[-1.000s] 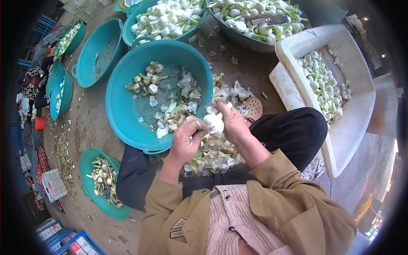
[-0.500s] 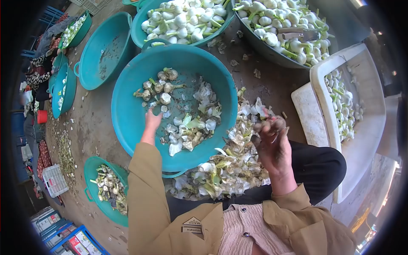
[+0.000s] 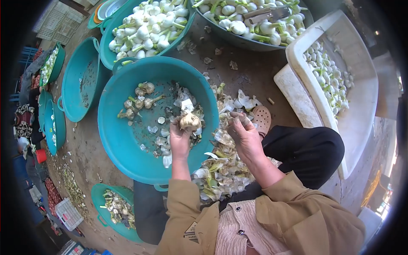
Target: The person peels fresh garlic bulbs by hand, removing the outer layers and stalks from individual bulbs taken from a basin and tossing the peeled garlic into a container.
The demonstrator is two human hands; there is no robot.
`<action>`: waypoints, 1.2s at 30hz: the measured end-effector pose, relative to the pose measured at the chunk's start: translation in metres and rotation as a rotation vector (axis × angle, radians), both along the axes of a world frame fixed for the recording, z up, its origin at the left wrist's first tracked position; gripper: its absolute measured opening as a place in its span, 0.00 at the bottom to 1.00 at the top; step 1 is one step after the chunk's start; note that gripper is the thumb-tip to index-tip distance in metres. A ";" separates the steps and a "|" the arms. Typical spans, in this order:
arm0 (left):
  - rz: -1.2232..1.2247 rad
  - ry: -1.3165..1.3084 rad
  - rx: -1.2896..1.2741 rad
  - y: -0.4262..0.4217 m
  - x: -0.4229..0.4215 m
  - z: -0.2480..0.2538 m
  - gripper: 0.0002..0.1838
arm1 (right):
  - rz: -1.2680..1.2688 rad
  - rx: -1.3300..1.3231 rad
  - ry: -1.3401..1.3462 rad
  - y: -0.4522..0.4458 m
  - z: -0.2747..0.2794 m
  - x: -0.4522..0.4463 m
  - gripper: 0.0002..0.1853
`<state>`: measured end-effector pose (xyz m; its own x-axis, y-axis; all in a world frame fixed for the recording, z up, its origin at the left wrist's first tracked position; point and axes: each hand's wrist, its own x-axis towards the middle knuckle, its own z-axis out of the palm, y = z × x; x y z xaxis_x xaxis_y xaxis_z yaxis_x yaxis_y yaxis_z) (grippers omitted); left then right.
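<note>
Over the big green tub (image 3: 108, 140), I have one garlic bulb (image 3: 190, 122) in my left hand (image 3: 180, 132). It is brown and white, and my fingers and thumb pinch it from below and from the side. My right hand (image 3: 240, 124) is near it, but it does not touch the bulb. Its fingers are bent and close to the thumb, and I cannot tell if a small thing is pinched in there. Inside the big tub, a little bunch of garlic (image 3: 139, 102) lies to the left of my bulb. Loose skins (image 3: 163, 146) lie in the tub too, under and around my left hand. Right by the tub, in front of my lap, is a heap of peels (image 3: 219, 170). A pink-brown shoe (image 3: 262, 119) with holes sits just past my right hand, by my dark knee (image 3: 306, 148). Farther away, a green basin (image 3: 106, 44) is full of white garlic. Next to that, a grey basin (image 3: 238, 39) holds more, with a tool (image 3: 265, 15) lying on top. A white bin (image 3: 361, 97) on my right has white garlic in it. On my left, a small green tub (image 3: 98, 199) holds garlic too.
</note>
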<state>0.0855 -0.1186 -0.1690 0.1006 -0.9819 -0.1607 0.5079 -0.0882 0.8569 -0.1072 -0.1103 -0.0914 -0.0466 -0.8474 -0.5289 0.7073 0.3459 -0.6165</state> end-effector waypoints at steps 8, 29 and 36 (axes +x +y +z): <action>-0.264 -0.363 -0.037 0.076 -0.093 0.118 0.33 | 0.052 -0.176 0.044 0.031 0.041 -0.006 0.11; 0.221 -1.258 -0.357 0.115 -0.073 0.173 0.39 | 0.581 -0.214 -0.236 0.074 0.063 -0.015 0.31; -0.006 -1.981 -0.613 0.112 -0.048 0.203 0.12 | 0.749 -0.355 0.343 0.072 0.065 -0.020 0.28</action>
